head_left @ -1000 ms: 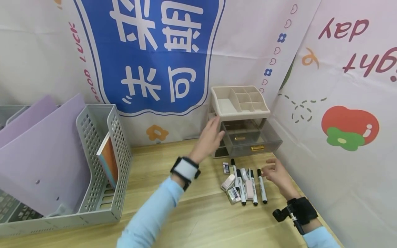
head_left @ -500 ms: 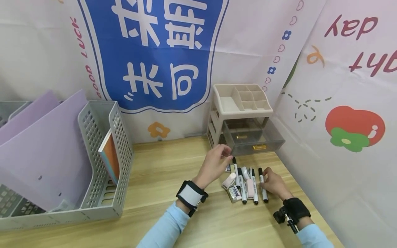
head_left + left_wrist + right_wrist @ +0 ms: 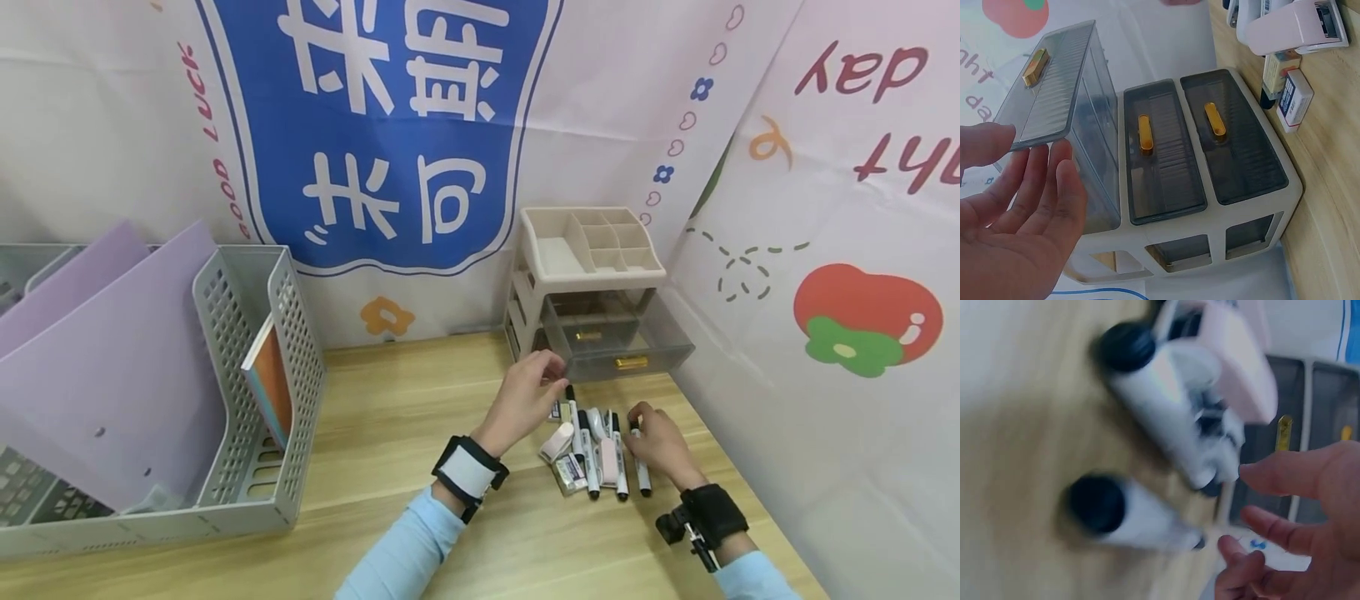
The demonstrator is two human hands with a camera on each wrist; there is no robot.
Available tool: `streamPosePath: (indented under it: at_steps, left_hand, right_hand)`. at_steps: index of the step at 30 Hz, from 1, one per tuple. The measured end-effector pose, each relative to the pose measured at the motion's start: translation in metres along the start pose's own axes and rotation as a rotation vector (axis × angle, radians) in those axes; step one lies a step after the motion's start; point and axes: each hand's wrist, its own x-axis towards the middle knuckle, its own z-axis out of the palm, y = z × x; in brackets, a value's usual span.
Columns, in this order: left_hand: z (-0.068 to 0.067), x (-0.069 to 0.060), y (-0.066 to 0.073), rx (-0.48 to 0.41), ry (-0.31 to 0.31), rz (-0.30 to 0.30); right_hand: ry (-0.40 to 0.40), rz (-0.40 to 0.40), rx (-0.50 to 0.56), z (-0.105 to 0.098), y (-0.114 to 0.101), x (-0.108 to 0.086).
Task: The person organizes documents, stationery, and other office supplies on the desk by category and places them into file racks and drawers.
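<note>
My left hand (image 3: 522, 400) is at the near left corner of a pulled-out clear grey drawer (image 3: 660, 354). In the left wrist view, the thumb lies on the drawer's front and the curled fingers sit under its edge, gripping it. My right hand (image 3: 663, 446) hovers over the rightmost whiteboard marker (image 3: 643, 477), a white one with a black cap. In the right wrist view, thumb and fingers are apart, with nothing between them, close to that marker's far end. Left of it lie several more markers (image 3: 588, 458), a pink stapler (image 3: 607, 462), a pale pink item (image 3: 557, 442) and boxed erasers (image 3: 570, 473).
The beige desktop organizer (image 3: 536, 287) has a divided top tray and two more drawers (image 3: 1163, 156), both pushed in. A grey file rack (image 3: 288, 492) holding purple folders (image 3: 112, 392) and an orange book (image 3: 270, 383) stands at left. Printed cloth walls (image 3: 750, 350) border the table.
My left hand has come down from beside the organizer's top to the drawer's corner. My right hand has moved left, over the rightmost marker. The drawer stays pulled out.
</note>
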Motion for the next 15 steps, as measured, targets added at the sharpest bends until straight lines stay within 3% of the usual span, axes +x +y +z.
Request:
streamPosePath:
  at_steps: [5,9,15]
  left_hand:
    - [-0.002,0.000,0.001,-0.006,0.002,-0.003]
    - [-0.003,0.000,0.002,-0.018,-0.003,-0.006]
    - [-0.007,-0.001,0.002,-0.022,-0.003,-0.006]
  right_hand:
    - [0.061,-0.178,-0.010,-0.002,-0.027,0.006]
    - [0.045,-0.282,-0.039,0.003,-0.042,0.012]
    - [0.009,-0.356,-0.060,0.006,-0.061,0.032]
